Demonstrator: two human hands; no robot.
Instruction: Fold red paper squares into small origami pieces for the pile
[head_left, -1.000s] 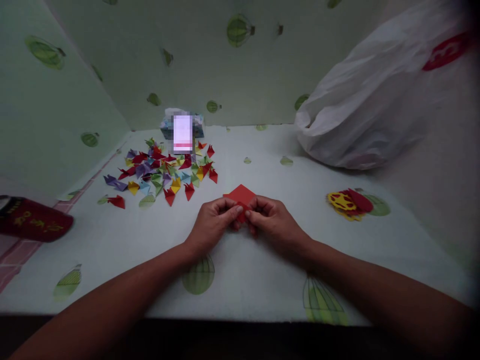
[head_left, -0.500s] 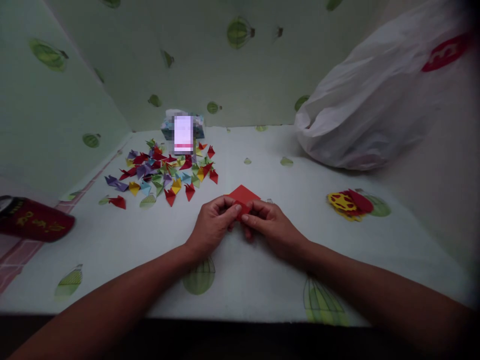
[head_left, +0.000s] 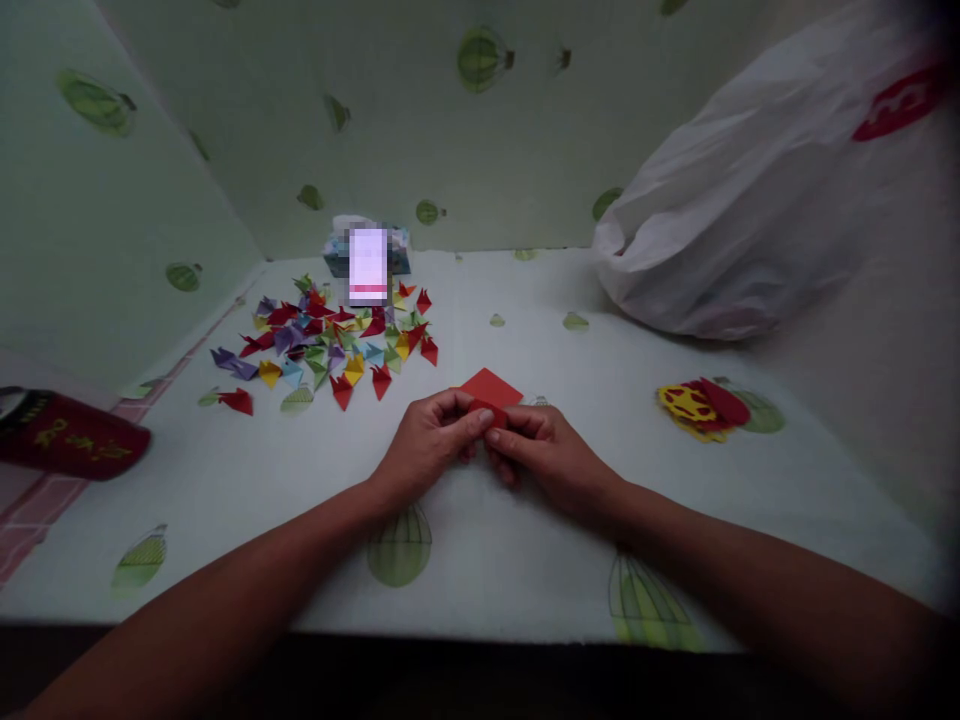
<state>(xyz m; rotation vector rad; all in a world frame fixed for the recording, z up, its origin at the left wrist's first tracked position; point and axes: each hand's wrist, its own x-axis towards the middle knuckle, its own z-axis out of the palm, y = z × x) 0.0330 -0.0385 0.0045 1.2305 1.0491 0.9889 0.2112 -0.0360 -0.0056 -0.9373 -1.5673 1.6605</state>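
Note:
Between my two hands is a small red piece of folded paper (head_left: 496, 413), pinched by thumbs and fingers. My left hand (head_left: 439, 432) grips its left side, with the thumb across the front. From the right, my right hand (head_left: 546, 448) pinches the other side, its thumb close to the left thumb. Just behind shows a flat red paper square (head_left: 491, 383) with a thin yellow edge at its left; whether it is joined to the held piece I cannot tell. My fingers hide much of the held paper.
Many colourful folded paper pieces (head_left: 322, 345) lie spread at the back left, before a tissue box (head_left: 340, 262) and a lit, blurred screen (head_left: 367, 262). A red can (head_left: 75, 435) is at far left. Yellow and red cutouts (head_left: 697, 405) lie right, below a white plastic bag (head_left: 720, 230).
Both hands stay almost in place around the red paper. The fingers have shifted slightly, and less of the held paper shows below the thumbs. The whole view has moved a little.

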